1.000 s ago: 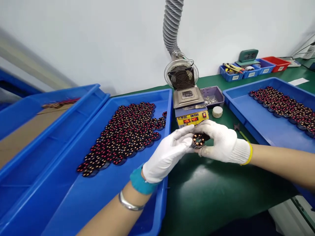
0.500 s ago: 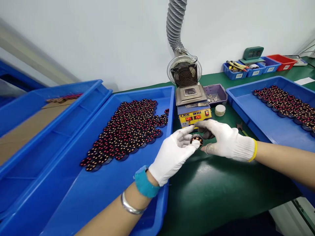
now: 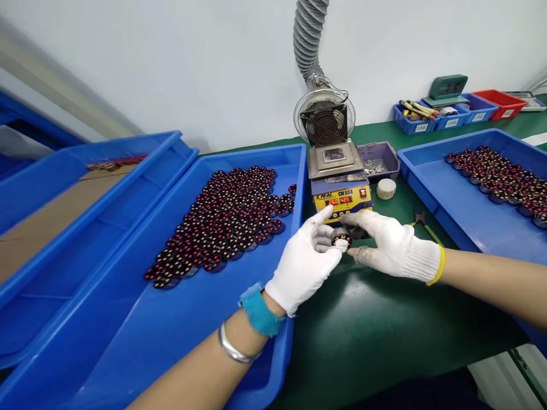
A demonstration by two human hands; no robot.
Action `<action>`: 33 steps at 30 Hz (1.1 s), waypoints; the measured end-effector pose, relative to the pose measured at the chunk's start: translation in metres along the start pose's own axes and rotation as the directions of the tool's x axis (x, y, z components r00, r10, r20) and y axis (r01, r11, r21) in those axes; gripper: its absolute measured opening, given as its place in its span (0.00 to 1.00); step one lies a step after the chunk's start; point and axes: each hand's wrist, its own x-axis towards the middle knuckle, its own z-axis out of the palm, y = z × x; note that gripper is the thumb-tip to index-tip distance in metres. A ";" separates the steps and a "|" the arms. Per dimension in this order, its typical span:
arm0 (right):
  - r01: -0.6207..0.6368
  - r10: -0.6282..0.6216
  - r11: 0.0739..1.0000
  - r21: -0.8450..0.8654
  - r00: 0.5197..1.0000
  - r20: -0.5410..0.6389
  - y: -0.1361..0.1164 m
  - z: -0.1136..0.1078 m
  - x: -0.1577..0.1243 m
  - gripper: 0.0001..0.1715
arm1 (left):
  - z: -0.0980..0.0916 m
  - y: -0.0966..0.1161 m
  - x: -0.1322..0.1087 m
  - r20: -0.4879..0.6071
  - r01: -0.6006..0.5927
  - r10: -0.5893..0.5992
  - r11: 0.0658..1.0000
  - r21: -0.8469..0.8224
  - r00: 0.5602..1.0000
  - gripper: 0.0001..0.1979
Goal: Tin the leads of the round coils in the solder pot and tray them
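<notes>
My left hand (image 3: 304,257), in a white glove, pinches a small round black part (image 3: 341,237) with copper-coloured marks between thumb and fingers. On its right side, my right hand (image 3: 384,242), gloved with a yellow cuff, has its thumb and fingers apart around the part's edge; its fingertips are partly hidden, and no held item shows. Behind both hands stands the yellow-fronted solder pot unit (image 3: 343,199) with red digits. Many similar round parts (image 3: 226,219) lie in the blue tray (image 3: 294,188) to the left.
At right, another blue tray (image 3: 444,210) holds more parts. Pliers (image 3: 421,219), a white round container (image 3: 386,189) and a purple bin (image 3: 395,166) sit near the unit. A grey duct (image 3: 308,40) hangs above. Small bins (image 3: 477,117) line the back.
The view has shifted slightly, and the scene sits a little further right. Both hands keep nearly the same pose; the round part has tilted slightly in my left hand.
</notes>
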 end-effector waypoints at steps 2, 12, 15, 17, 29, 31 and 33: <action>0.036 -0.037 0.997 -0.070 0.999 -0.007 -0.002 -0.002 -0.001 0.31 | 0.001 -0.001 -0.001 0.024 -0.040 0.038 0.997 0.066 0.999 0.38; 0.262 -0.270 0.951 -0.163 0.963 -0.026 -0.002 -0.004 0.000 0.05 | 0.004 0.001 -0.002 0.061 -0.086 0.073 0.963 0.256 0.995 0.37; 0.132 -0.134 0.991 -0.031 0.988 -0.077 0.001 -0.009 0.001 0.02 | 0.003 0.002 -0.003 0.053 -0.121 0.110 0.949 0.292 0.992 0.36; 0.044 -0.044 0.999 0.007 0.998 -0.034 0.002 -0.011 0.001 0.08 | 0.002 0.001 -0.004 0.053 -0.154 0.145 0.923 0.352 0.988 0.36; -0.100 0.082 0.986 0.134 0.988 0.130 0.003 -0.015 0.006 0.20 | 0.008 -0.002 -0.012 0.107 -0.373 0.371 0.788 0.489 0.923 0.32; -0.154 0.132 0.970 0.190 0.983 0.124 0.003 -0.015 0.006 0.17 | 0.009 0.000 -0.012 0.126 -0.336 0.315 0.815 0.471 0.941 0.30; -0.178 0.157 0.961 0.213 0.981 0.113 0.002 -0.013 0.006 0.15 | 0.009 0.003 -0.010 0.113 -0.268 0.244 0.852 0.449 0.963 0.28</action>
